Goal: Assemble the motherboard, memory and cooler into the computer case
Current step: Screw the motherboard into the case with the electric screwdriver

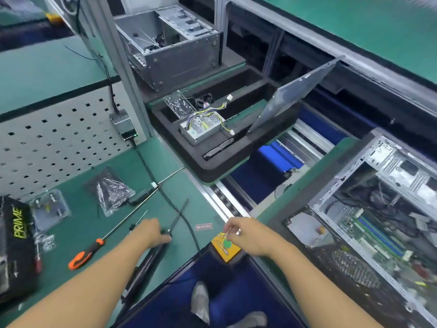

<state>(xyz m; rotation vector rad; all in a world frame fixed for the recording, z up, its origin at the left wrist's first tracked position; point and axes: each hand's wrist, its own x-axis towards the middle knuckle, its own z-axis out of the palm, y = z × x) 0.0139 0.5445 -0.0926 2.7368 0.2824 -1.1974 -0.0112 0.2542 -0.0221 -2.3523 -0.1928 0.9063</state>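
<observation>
An open computer case (331,200) lies at the right, and the motherboard (376,235) with its long slots sits inside it. My left hand (152,233) is closed over the top of a long black power screwdriver (151,259) that lies on the green bench, its thin bit (181,213) pointing away from me. My right hand (248,235) is left of the case, thumb and forefinger pinched on a small metal piece (229,231), just above a yellow box with a green button (226,245). Memory and cooler cannot be told apart in the blur.
An orange-handled screwdriver (86,255) and a black PRIME box (16,242) lie at the left, with screw bags (113,195) behind. A foam tray (212,166) holds a power supply (203,129); a side panel (290,98) leans on it. A second case (170,55) stands further back.
</observation>
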